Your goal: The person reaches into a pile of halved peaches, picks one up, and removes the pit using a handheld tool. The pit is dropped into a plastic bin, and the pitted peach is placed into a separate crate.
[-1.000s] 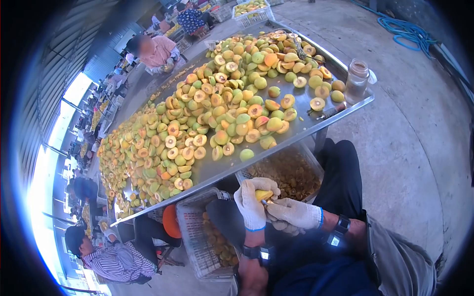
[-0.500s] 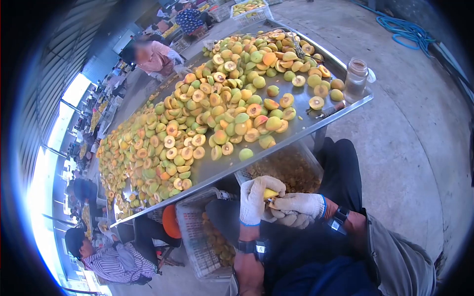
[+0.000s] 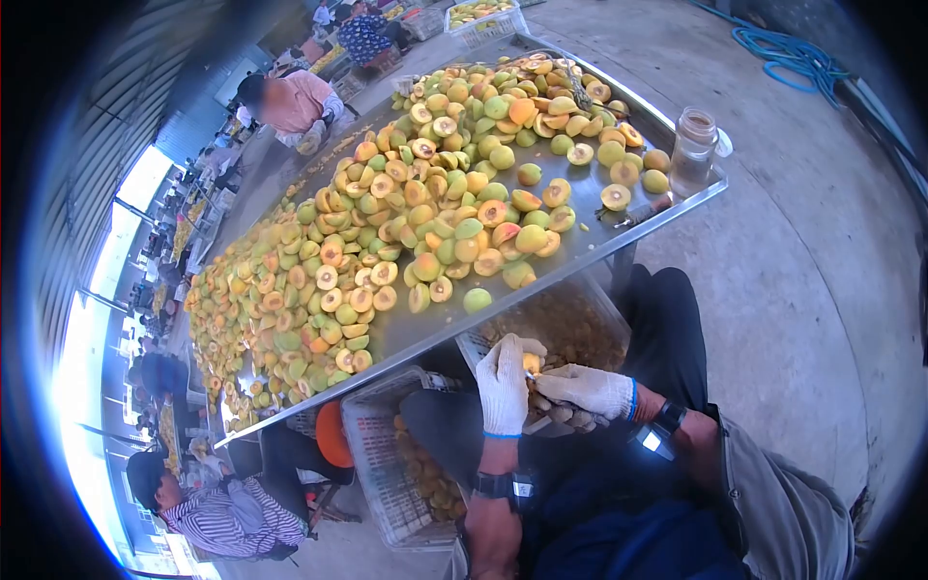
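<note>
In the head view, my gloved left hand (image 3: 505, 385) holds a yellow peach half (image 3: 531, 362) between thumb and fingers, above a crate. My gloved right hand (image 3: 592, 391) is closed close beside it, fingertips at the fruit. What the right fingers grip is too small and hidden to name. Ahead of both hands, a metal table (image 3: 411, 333) carries a big heap of halved peaches (image 3: 387, 222), many with the pit side up. One green-yellow peach (image 3: 477, 301) lies near the table's front edge.
Below my hands is a crate (image 3: 619, 333) of brownish pieces; another crate (image 3: 372, 425) stands left of my knee. A glass jar (image 3: 694, 150) and a wooden-handled tool (image 3: 643, 215) sit at the table's right corner. Co-workers (image 3: 237, 512) sit at left and across (image 3: 295, 101).
Both hands have shifted slightly, the left one turning more upright around the peach half. The person across the table has moved their hands. The view has shifted a little.
</note>
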